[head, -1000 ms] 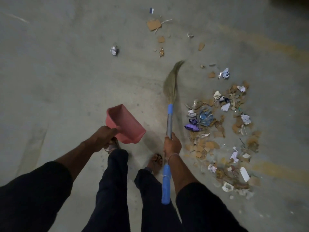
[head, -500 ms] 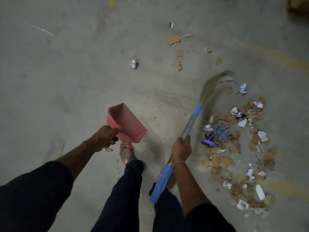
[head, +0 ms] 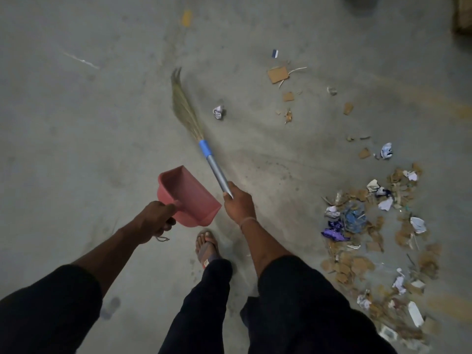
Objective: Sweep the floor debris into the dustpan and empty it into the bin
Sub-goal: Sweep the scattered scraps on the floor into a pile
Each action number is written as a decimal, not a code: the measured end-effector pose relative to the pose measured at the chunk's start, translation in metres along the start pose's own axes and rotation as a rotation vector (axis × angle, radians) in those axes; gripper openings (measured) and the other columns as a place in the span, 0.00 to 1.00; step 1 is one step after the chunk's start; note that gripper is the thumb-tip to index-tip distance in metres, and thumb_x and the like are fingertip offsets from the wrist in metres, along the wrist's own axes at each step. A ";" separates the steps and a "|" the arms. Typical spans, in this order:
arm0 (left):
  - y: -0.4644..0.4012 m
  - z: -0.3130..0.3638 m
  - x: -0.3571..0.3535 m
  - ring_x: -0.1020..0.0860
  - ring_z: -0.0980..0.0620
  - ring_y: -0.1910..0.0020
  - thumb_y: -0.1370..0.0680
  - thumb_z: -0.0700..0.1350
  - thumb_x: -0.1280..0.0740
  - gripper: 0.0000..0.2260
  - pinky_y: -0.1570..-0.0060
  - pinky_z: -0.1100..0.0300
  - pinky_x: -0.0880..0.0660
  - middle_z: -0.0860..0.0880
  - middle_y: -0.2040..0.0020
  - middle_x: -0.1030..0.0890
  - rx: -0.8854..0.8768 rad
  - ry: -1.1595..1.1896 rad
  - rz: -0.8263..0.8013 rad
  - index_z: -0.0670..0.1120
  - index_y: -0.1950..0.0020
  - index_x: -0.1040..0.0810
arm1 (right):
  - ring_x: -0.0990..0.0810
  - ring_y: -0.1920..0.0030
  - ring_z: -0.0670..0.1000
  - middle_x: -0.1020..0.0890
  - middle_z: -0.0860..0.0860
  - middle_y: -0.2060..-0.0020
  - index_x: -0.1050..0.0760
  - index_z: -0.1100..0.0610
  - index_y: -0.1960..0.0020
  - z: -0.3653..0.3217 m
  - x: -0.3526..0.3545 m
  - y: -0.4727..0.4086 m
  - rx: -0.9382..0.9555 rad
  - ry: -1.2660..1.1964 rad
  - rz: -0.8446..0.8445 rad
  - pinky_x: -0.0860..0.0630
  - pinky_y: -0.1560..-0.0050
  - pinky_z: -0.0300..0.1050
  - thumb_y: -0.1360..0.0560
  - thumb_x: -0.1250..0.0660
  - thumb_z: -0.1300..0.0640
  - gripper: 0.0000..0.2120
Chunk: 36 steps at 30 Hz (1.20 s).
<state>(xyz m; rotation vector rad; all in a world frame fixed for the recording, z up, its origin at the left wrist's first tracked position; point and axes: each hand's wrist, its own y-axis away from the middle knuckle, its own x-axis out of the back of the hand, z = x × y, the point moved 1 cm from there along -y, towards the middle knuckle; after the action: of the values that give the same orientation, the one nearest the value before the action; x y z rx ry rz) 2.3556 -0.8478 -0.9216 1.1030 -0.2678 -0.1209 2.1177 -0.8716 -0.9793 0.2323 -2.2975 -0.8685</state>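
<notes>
My left hand (head: 155, 218) grips the handle of a pink dustpan (head: 190, 198), held above the floor with nothing in it. My right hand (head: 238, 204) grips the silver shaft of a grass broom (head: 194, 123) with a blue collar; its bristles point up and to the left, away from the litter. A large pile of debris (head: 378, 226) made of cardboard scraps, crumpled paper and purple and blue wrappers lies on the concrete at the right. A lone crumpled paper ball (head: 218, 112) sits just right of the bristles. No bin is in view.
Scattered pieces lie farther off: a cardboard square (head: 278, 74), a small blue card (head: 275, 53), small brown scraps (head: 288, 96) and another paper wad (head: 386, 150). My sandalled foot (head: 205, 247) stands below the dustpan. Something brown sits at the top right corner (head: 463, 14).
The broom has swung from the right, over the pile's edge, across to the left of the paper ball. The view has shifted left, so the pile sits farther right. The dustpan stays held.
</notes>
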 end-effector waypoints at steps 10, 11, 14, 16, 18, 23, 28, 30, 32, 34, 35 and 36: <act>-0.019 0.005 0.015 0.39 0.55 0.77 0.20 0.54 0.32 0.18 0.76 0.64 0.44 0.45 0.69 0.31 0.016 -0.023 -0.046 0.38 0.55 0.24 | 0.27 0.74 0.54 0.24 0.56 0.72 0.22 0.57 0.57 -0.009 -0.019 -0.033 -0.444 -0.747 0.170 0.27 0.70 0.48 0.22 0.41 0.53 0.12; -0.021 0.006 0.015 0.39 0.55 0.77 0.20 0.54 0.32 0.18 0.76 0.64 0.43 0.44 0.68 0.30 0.017 -0.025 -0.040 0.38 0.55 0.24 | 0.27 0.75 0.54 0.24 0.56 0.72 0.23 0.55 0.59 -0.005 -0.022 -0.033 -0.492 -0.812 0.229 0.26 0.70 0.47 0.22 0.41 0.53 0.12; -0.026 0.013 0.014 0.37 0.55 0.79 0.21 0.54 0.31 0.19 0.77 0.65 0.42 0.43 0.68 0.27 0.020 -0.044 -0.011 0.36 0.55 0.22 | 0.26 0.75 0.54 0.22 0.56 0.71 0.25 0.53 0.59 0.010 -0.033 -0.033 -0.596 -0.956 0.449 0.23 0.71 0.50 0.23 0.43 0.51 0.11; -0.028 0.019 0.013 0.36 0.55 0.79 0.21 0.55 0.31 0.20 0.77 0.65 0.41 0.43 0.67 0.26 0.017 -0.061 -0.008 0.36 0.55 0.22 | 0.21 0.70 0.56 0.19 0.58 0.63 0.26 0.51 0.54 0.028 -0.047 -0.042 -0.630 -0.998 0.570 0.19 0.65 0.56 0.26 0.44 0.47 0.12; -0.028 0.027 0.012 0.36 0.56 0.79 0.21 0.55 0.32 0.21 0.77 0.65 0.41 0.43 0.67 0.26 0.015 -0.094 -0.004 0.36 0.55 0.22 | 0.17 0.61 0.60 0.16 0.61 0.52 0.26 0.54 0.44 0.050 -0.064 -0.055 -0.663 -1.007 0.691 0.16 0.57 0.62 0.31 0.47 0.40 0.25; -0.030 0.042 0.010 0.36 0.55 0.78 0.20 0.56 0.33 0.22 0.77 0.64 0.40 0.43 0.67 0.26 0.028 -0.141 -0.024 0.35 0.53 0.22 | 0.21 0.36 0.61 0.22 0.59 0.32 0.34 0.55 0.23 -0.029 -0.012 0.004 -0.593 -0.923 0.772 0.25 0.34 0.54 0.19 0.44 0.47 0.27; -0.038 0.060 0.009 0.36 0.54 0.78 0.20 0.55 0.32 0.21 0.75 0.65 0.42 0.42 0.66 0.26 0.027 -0.130 -0.005 0.36 0.54 0.21 | 0.25 0.37 0.56 0.21 0.62 0.35 0.34 0.61 0.23 -0.056 0.016 0.009 -0.399 -0.621 0.662 0.39 0.51 0.22 0.17 0.40 0.59 0.22; -0.043 0.070 0.011 0.37 0.54 0.77 0.20 0.55 0.32 0.21 0.75 0.65 0.43 0.42 0.66 0.27 0.022 -0.105 -0.016 0.35 0.53 0.21 | 0.23 0.39 0.56 0.18 0.59 0.39 0.34 0.55 0.22 -0.065 0.023 -0.009 -0.355 -0.498 0.574 0.37 0.48 0.28 0.17 0.40 0.55 0.23; -0.049 0.082 0.011 0.38 0.54 0.76 0.20 0.55 0.32 0.21 0.75 0.65 0.43 0.42 0.65 0.28 0.029 -0.115 -0.021 0.35 0.53 0.21 | 0.21 0.38 0.57 0.18 0.56 0.38 0.35 0.49 0.21 -0.071 0.030 -0.036 -0.333 -0.386 0.443 0.33 0.42 0.40 0.17 0.40 0.52 0.24; -0.058 0.094 0.011 0.38 0.54 0.76 0.21 0.56 0.32 0.21 0.75 0.65 0.43 0.42 0.65 0.28 0.047 -0.123 -0.016 0.35 0.52 0.22 | 0.22 0.37 0.58 0.19 0.54 0.36 0.32 0.50 0.23 -0.075 0.039 -0.067 -0.294 -0.396 0.340 0.29 0.39 0.45 0.18 0.39 0.52 0.24; -0.061 0.099 0.011 0.38 0.54 0.76 0.21 0.56 0.32 0.22 0.75 0.64 0.44 0.42 0.65 0.28 0.050 -0.122 -0.016 0.34 0.51 0.21 | 0.21 0.38 0.58 0.18 0.54 0.38 0.29 0.50 0.26 -0.078 0.045 -0.081 -0.288 -0.395 0.291 0.26 0.40 0.46 0.19 0.38 0.53 0.22; -0.066 0.106 0.011 0.38 0.54 0.76 0.21 0.56 0.32 0.23 0.75 0.64 0.43 0.42 0.65 0.27 0.050 -0.125 -0.019 0.34 0.51 0.21 | 0.19 0.41 0.59 0.17 0.54 0.41 0.25 0.50 0.30 -0.078 0.051 -0.095 -0.294 -0.376 0.238 0.23 0.43 0.47 0.21 0.38 0.54 0.20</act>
<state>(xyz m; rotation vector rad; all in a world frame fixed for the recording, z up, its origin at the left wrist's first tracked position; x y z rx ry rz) 2.3399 -0.9711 -0.9340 1.1496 -0.3737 -0.2009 2.1228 -1.0046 -0.9703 -0.3546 -2.4259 -1.1850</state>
